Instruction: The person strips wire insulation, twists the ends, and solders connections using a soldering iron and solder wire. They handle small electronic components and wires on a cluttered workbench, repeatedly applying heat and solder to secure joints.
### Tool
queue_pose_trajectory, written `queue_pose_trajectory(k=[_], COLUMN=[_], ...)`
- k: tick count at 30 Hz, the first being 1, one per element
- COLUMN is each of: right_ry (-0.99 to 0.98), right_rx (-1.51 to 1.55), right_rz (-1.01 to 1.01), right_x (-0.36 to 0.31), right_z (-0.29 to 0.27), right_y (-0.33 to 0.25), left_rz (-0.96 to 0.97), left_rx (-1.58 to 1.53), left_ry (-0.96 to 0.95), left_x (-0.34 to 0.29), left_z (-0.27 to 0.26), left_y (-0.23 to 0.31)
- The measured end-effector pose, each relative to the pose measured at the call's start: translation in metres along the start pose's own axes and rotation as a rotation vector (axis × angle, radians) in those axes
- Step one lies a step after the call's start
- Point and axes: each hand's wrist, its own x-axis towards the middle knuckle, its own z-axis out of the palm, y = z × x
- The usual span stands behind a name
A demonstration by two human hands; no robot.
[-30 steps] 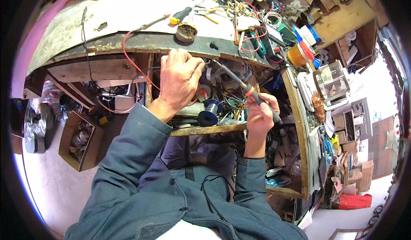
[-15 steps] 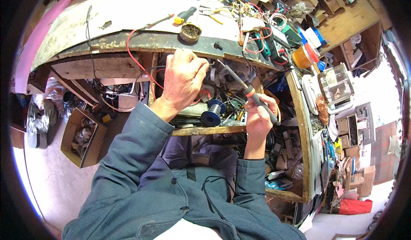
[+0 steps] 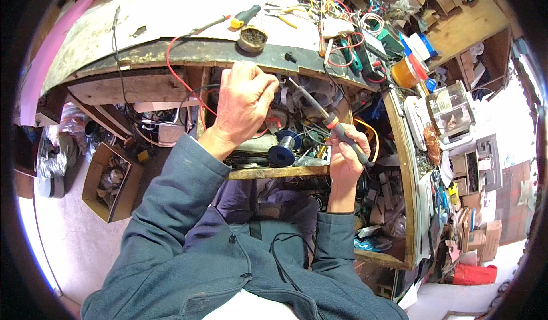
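Note:
In my right hand [image 3: 346,153] is a soldering iron [image 3: 339,128] with a dark handle and an orange collar; its tip points up and left. My left hand [image 3: 244,100] is closed in a pinch beside that tip, over the open drawer. Whatever sits between its fingertips is too small and hidden to name. Tip and fingertips look a small gap apart. Below them, in the drawer, lies a blue spool of solder wire [image 3: 282,153]. A small round tin [image 3: 252,39] with dark contents stands on the bench edge just beyond my left hand.
The drawer's wooden front rail [image 3: 279,173] runs below my wrists. On the bench [image 3: 171,11] lie a yellow-and-black screwdriver [image 3: 245,17], a red cable [image 3: 170,63] and tangled wires. A cardboard box [image 3: 112,184] stands on the floor at left. Stacked clutter fills the right side.
The view has shifted slightly. Both hands keep nearly the same pose, with the soldering iron still in my right hand and its tip close to my left fingertips.

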Motion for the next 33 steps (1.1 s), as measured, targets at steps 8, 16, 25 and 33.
queue_pose_trajectory(k=[8,16,25,33], right_ry=[-0.005,0.006,-0.029,-0.021], right_rx=[-0.005,0.004,0.004,0.001], right_rz=[0.009,0.016,0.007,-0.001], right_x=[0.0006,-0.0016,-0.0013,-0.0024], right_z=[0.0005,-0.0003,0.0004,-0.0004], right_y=[-0.0009,-0.0004,-0.0005,0.0000], left_rz=[0.014,0.037,0.062,0.068], left_rx=[0.006,0.012,-0.007,-0.018], left_ry=[-0.011,-0.014,-0.003,-0.031], left_x=[-0.0002,0.0000,0.0001,0.0000], left_z=[0.0001,-0.0013,-0.0015,-0.0007], left_y=[0.0000,0.0009,0.0002,-0.0008])
